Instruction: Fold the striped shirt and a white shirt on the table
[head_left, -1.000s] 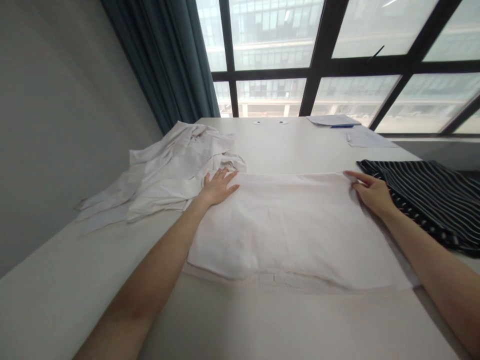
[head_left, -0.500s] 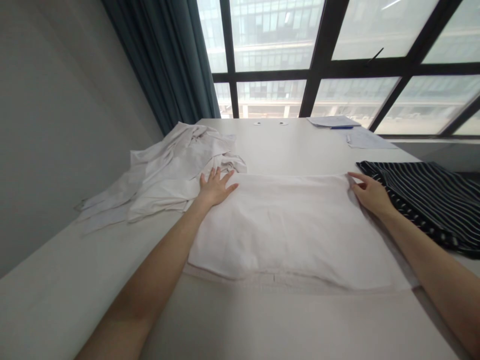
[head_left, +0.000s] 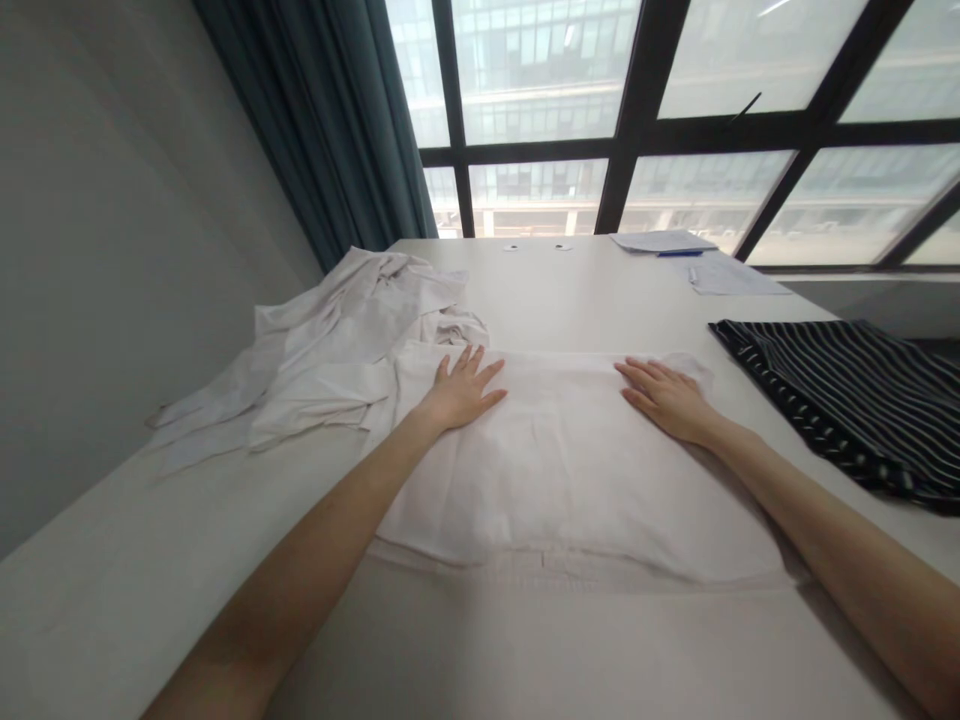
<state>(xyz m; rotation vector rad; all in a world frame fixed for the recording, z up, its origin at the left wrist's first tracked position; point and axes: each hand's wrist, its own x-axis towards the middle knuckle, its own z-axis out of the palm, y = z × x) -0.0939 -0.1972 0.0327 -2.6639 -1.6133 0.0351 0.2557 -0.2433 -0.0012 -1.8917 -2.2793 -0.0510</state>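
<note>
A white folded garment (head_left: 570, 470) lies spread flat on the white table (head_left: 180, 570), its layered edges toward me. My left hand (head_left: 463, 390) rests palm down on its far left part, fingers spread. Near the far right corner my right hand (head_left: 664, 395) lies flat on the cloth, fingers stretched out and pointing left. Neither hand grips anything. The cloth bunches slightly just beyond my right hand. Which kind of garment it is, I cannot tell.
A loose heap of white clothes (head_left: 360, 320) lies to the left, touching the garment's far left side. On the right is a black striped garment (head_left: 855, 400). Papers (head_left: 664, 242) and a blue pen (head_left: 679, 254) lie at the back right, before the window.
My right hand has let go of the far right corner and moved left onto the cloth, now flat. My left hand has shifted a little to the right.
</note>
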